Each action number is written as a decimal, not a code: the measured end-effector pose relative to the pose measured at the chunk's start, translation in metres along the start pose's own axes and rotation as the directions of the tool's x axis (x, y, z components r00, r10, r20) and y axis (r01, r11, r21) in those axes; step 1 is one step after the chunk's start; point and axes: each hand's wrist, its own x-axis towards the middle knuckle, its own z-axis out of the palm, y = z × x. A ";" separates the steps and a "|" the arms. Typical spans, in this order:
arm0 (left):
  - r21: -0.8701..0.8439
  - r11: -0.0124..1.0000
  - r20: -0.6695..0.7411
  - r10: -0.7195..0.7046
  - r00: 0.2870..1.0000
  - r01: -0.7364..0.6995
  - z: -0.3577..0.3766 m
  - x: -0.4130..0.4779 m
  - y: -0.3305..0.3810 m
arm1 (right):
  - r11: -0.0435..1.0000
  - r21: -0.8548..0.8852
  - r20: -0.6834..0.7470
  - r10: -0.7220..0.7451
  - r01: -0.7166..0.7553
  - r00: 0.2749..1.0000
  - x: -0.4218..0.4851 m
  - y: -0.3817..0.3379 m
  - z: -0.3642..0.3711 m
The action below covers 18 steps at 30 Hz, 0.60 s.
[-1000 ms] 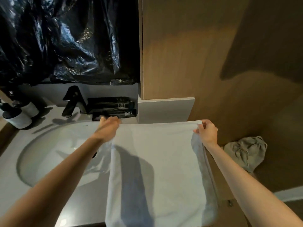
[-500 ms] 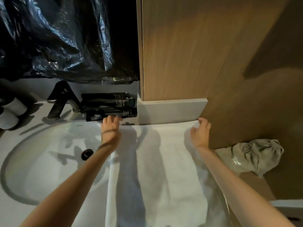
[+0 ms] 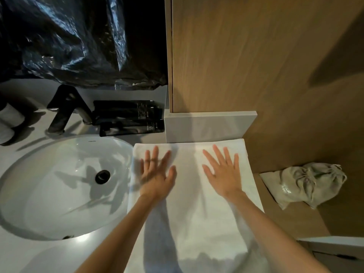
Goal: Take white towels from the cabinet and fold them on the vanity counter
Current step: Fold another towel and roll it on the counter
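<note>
The white towel (image 3: 193,203) lies spread out flat on the surface (image 3: 29,257), just to the right of the sink (image 3: 49,203). Its far edge is right up against the low grey block at the back.

Both hands are wide open and hold nothing. The left hand (image 3: 157,174) lies flat on the towel near its left side, with its fingers spread (it looks a bit blurry). The right hand (image 3: 222,174) lies flat near the right side in the same way. I think they are smoothing the towel before a fold.

A few things could go wrong:

- The towel's left edge lies over the rim of the sink. A push to the left could make that side slide down into the bowl. I cannot tell if the bowl is wet.
- The near end runs out of the picture, so I cannot tell if it hangs off the front. If it does, its weight could drag the towel down when the hands lift.
- The right edge sits by the drop where the cloth bag (image 3: 307,186) lies lower down. It could slip over there too.
- If one hand pushes harder, the towel may bunch up and fold crooked.
</note>
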 end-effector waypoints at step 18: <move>-0.074 0.996 0.007 0.053 0.999 -0.053 0.008 -0.105 0.030 | 0.991 0.132 0.045 0.032 -0.038 0.998 -0.096 -0.091 0.013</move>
